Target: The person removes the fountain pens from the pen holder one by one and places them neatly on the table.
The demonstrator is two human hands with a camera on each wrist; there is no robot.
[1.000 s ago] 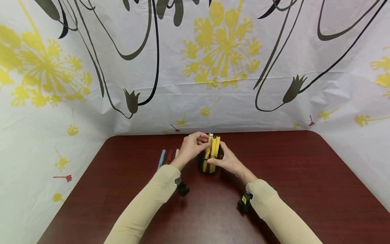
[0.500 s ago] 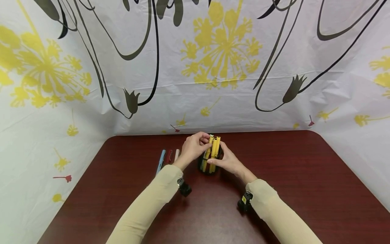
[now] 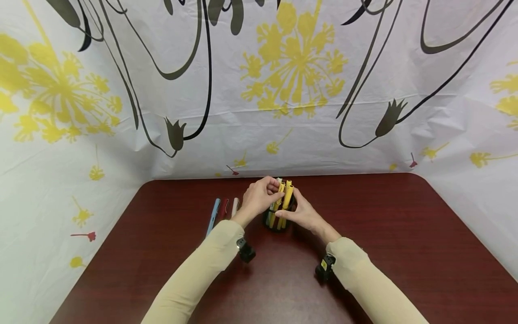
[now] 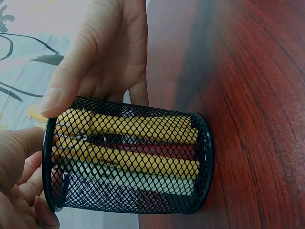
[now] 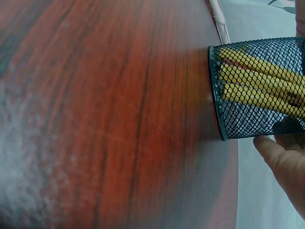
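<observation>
The cup point(image 4: 126, 160) is gripped by the right hand point(image 3: 306, 215) — whether a pen point(image 3: 288, 198) is pinched by the left hand point(image 3: 256, 196), held at its rim, cannot be told.

Table point(image 3: 372, 216): dark reddish-brown, streaky wood grain, far corners rounded, pale sheen toward the near middle. White cloth point(image 3: 319, 153) hangs behind it and along both sides, creased crosswise. Print on cloth: big yellow flower point(image 3: 299, 56) at centre, looping grey stems point(image 3: 171, 76), tulip shape point(image 3: 175, 134), small red flower point(image 3: 91, 236) low left.
</observation>
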